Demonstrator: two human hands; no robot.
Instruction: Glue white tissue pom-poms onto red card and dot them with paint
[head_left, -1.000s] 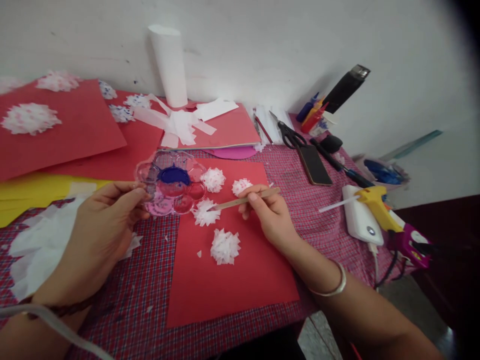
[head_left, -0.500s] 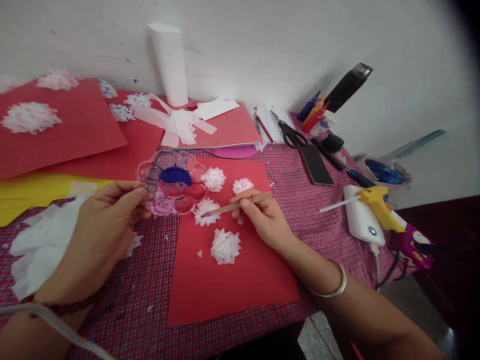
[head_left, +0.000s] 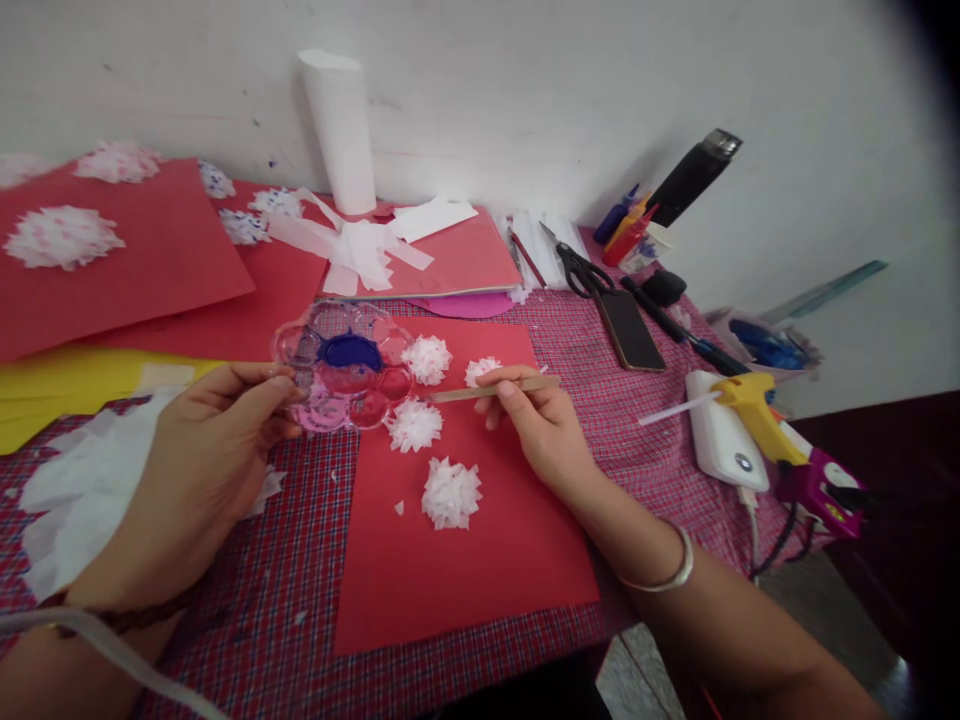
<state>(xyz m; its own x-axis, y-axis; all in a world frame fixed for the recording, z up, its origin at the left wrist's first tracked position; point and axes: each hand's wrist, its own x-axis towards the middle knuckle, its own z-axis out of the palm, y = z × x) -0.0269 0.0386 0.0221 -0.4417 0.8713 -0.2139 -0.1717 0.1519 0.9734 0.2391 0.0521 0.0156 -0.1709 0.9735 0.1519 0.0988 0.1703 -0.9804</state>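
Note:
My left hand (head_left: 202, 450) pinches the near rim of a clear flower-shaped paint palette (head_left: 343, 365) with blue paint in its centre well and pinkish wells around it. My right hand (head_left: 541, 425) grips a thin wooden brush (head_left: 491, 390), held nearly level, its tip pointing left toward the palette. Beneath the brush, several white tissue-paper flowers lie on a red card sheet (head_left: 457, 560): one at the brush tip (head_left: 414, 424), one nearer me (head_left: 451, 492), two speckled pink behind (head_left: 427, 358).
A checked cloth (head_left: 285, 560) covers the table. Red and yellow sheets with more paper flowers (head_left: 61, 236) lie at left, a white paper roll (head_left: 341, 130) by the wall. Scissors (head_left: 581, 268), a phone (head_left: 628, 328), a glue gun (head_left: 765, 415) and a power bank (head_left: 721, 440) sit at right.
My right hand lifted the brush off the nearest flower and swung its tip back and up, toward the palette. The left hand and palette stayed still.

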